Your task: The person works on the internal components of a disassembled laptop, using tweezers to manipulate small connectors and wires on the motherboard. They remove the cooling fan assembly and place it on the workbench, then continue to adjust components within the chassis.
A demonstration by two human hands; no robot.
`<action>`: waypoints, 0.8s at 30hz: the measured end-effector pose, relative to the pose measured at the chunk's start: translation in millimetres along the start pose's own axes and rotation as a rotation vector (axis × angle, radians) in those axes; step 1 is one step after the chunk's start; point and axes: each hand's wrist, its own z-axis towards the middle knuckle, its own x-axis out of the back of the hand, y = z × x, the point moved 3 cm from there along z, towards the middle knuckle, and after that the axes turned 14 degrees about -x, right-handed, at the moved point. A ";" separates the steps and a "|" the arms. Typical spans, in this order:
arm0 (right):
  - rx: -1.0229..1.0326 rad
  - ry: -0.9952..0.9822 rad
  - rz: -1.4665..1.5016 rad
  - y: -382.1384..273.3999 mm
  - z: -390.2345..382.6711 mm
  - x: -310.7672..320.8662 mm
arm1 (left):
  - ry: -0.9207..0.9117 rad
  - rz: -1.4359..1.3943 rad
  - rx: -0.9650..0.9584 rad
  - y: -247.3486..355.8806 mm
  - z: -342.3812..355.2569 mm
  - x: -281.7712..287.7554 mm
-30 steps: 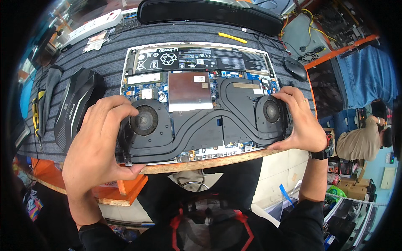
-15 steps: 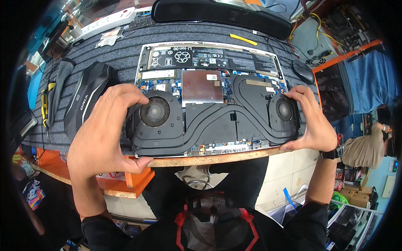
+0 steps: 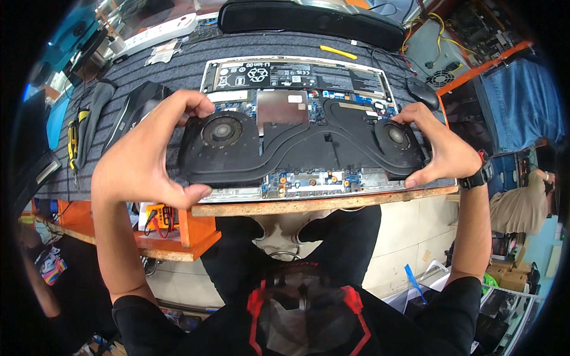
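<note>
My left hand grips the left end of a black heatsink assembly with two fans, its fingertips at the upper edge and thumb near the lower. My right hand grips the right end the same way. The assembly is raised over an open laptop, whose blue circuit board shows along the front edge below it. The laptop's long battery lies along the back, with a copper-silver plate in front of it.
A yellow pry tool, speaker bar, mouse, power strip and pliers lie on the grey mat. A metal unit with cables stands at back right. Co-workers are at both sides.
The heatsink assembly has lifted off the laptop's lower part, exposing more board along the front. Both hands have moved upward in view with it, and the camera view has shifted slightly.
</note>
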 end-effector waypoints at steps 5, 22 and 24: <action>-0.048 -0.109 0.065 3.8 4.7 4.5 | -0.053 -0.046 0.028 0.9 9.8 9.3; -0.208 -0.240 0.146 6.8 10.3 32.1 | -0.102 -0.235 0.220 2.2 28.2 40.7; -0.222 -0.252 0.182 6.6 10.5 34.4 | -0.105 -0.214 0.220 3.4 31.3 45.5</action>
